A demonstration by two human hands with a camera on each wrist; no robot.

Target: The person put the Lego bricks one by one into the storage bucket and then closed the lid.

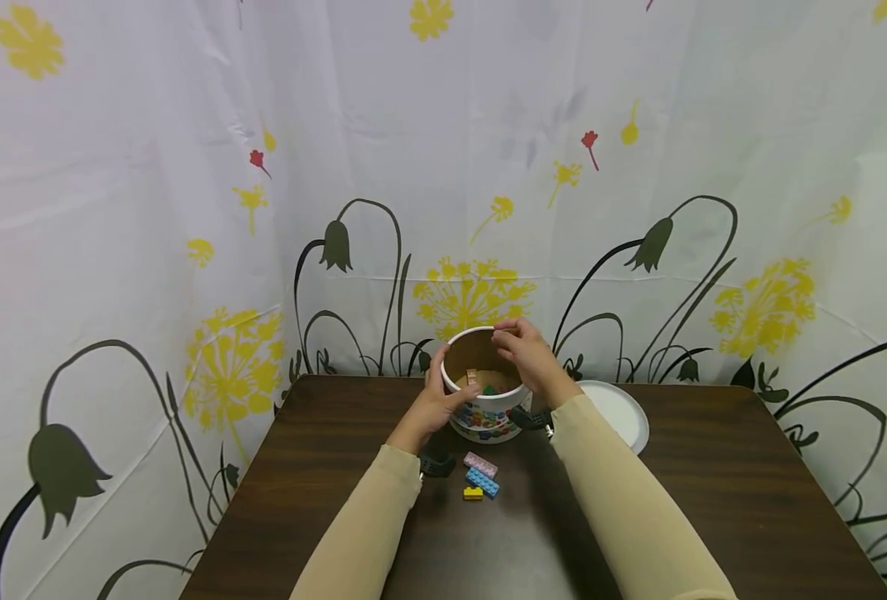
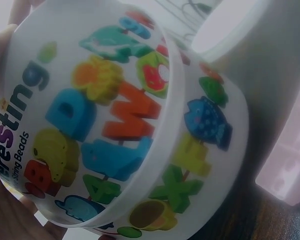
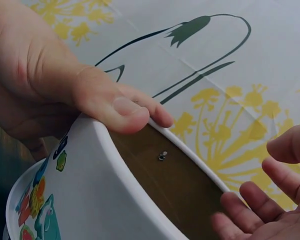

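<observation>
A white round tub [image 1: 488, 404] with colourful letter and animal pictures stands tilted toward me on the table, its brown inside in sight. My left hand [image 1: 436, 404] grips its left side, the thumb hooked over the near rim. At the right part of the opening is my right hand [image 1: 528, 354], fingers loosely bent by the rim and nothing between them in the right wrist view. Inside the tub lie a pale pink brick [image 1: 471, 377] and green pieces [image 1: 491, 389]. In front are a pink brick [image 1: 481, 465], a blue brick [image 1: 483, 482] and a small yellow brick [image 1: 473, 493].
A white round lid [image 1: 618, 414] lies on the dark wooden table [image 1: 714, 483], partly behind my right forearm. Directly behind the table's far edge hangs a white curtain [image 1: 473, 167] with printed flowers.
</observation>
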